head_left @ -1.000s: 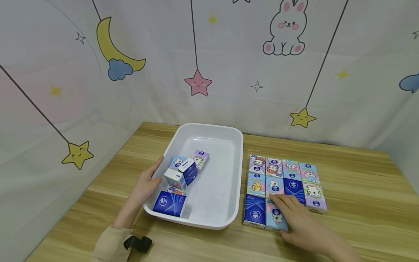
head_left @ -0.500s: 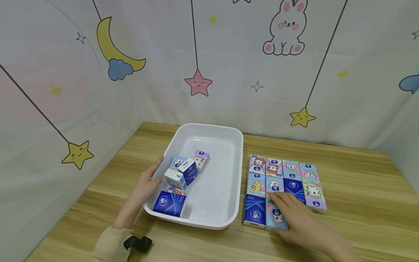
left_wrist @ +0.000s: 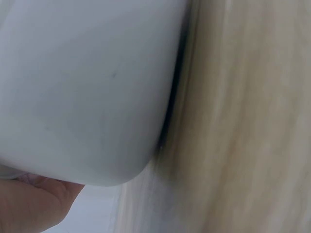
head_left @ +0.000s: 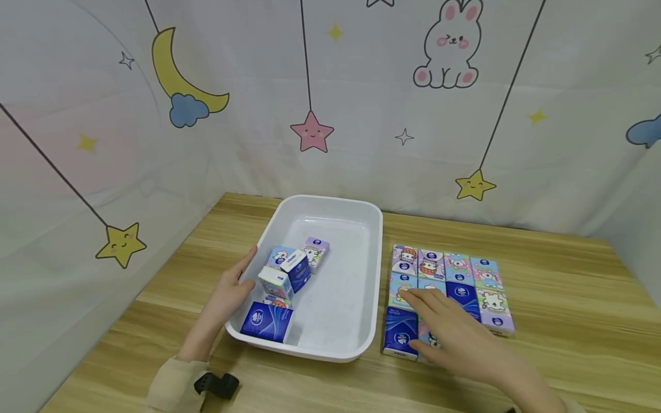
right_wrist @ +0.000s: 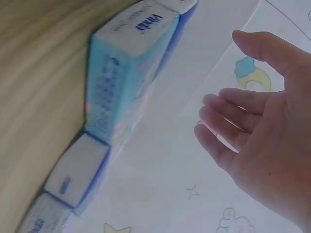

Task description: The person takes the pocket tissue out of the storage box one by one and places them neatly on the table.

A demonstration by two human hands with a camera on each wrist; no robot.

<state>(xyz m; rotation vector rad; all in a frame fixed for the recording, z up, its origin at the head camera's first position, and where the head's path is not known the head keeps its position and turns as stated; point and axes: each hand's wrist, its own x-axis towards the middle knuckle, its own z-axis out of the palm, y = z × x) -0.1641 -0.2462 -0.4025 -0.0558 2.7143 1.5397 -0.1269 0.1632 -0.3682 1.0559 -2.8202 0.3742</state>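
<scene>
My left hand (head_left: 229, 295) grips the left wall of a white plastic tub (head_left: 379, 275), thumb over the rim and fingers along the outside. In the left wrist view, the tub's outer wall (left_wrist: 92, 87) fills much of the frame, and part of the hand (left_wrist: 36, 204) shows at its edge. My right hand (head_left: 454, 335) is held over a block of small tissue packs in rows, fingers extended and thumb apart. It partly hides a light-blue tissue pack (right_wrist: 104, 82) at the front, beside a dark-blue tissue pack (head_left: 400, 332). The right wrist view shows nothing in its palm.
Several tissue packs lie loosely in the tub's left half, among them a blue one (head_left: 267, 322) at the front and a purple one (head_left: 316, 252) farther back. The wooden table (head_left: 568, 298) ends at a patterned curtain (head_left: 361, 166).
My right hand has risen off the front light-blue pack and shifted left, its fingers spreading from the thumb. The left hand and the tub stay in place.
</scene>
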